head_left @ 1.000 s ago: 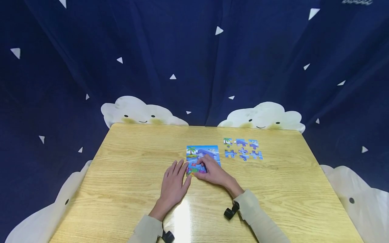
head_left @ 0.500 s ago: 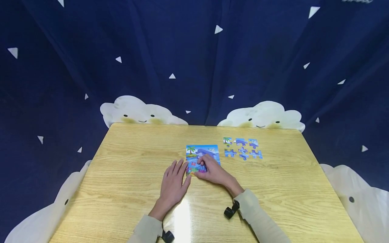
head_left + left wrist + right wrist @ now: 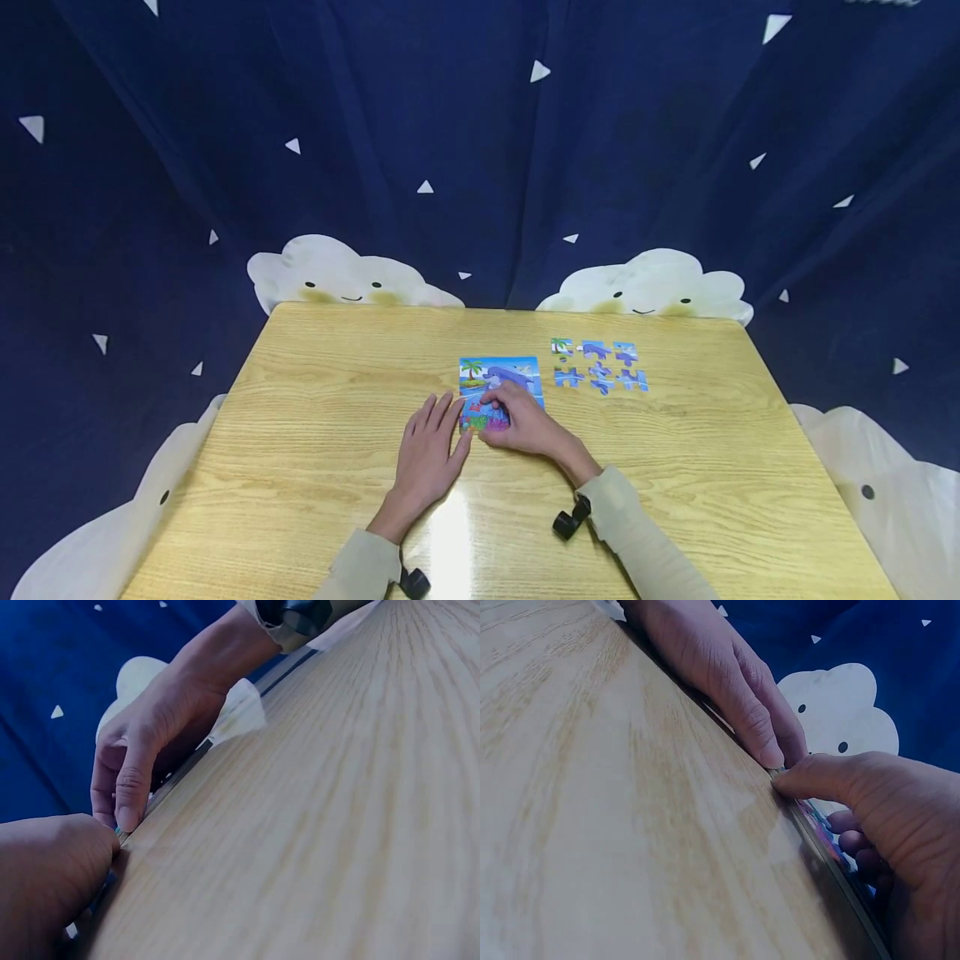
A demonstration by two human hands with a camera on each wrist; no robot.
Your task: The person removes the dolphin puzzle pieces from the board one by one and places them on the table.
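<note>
Blue dolphin puzzle (image 3: 487,380) looks light and stiff, grab it edgewise imo; left hand (image 3: 430,454) lies loose on its left, right hand (image 3: 527,422) curls over it, can't tell if gripping

Your forearms in long beige cloth sleeves (image 3: 651,532) stretched forward, your bare left grip (image 3: 427,461) palm-down, its fingers (image 3: 441,412) straight, your bare right grip (image 3: 529,425) angled inward, fingers curled, thumb tips (image 3: 770,754) close together
</note>
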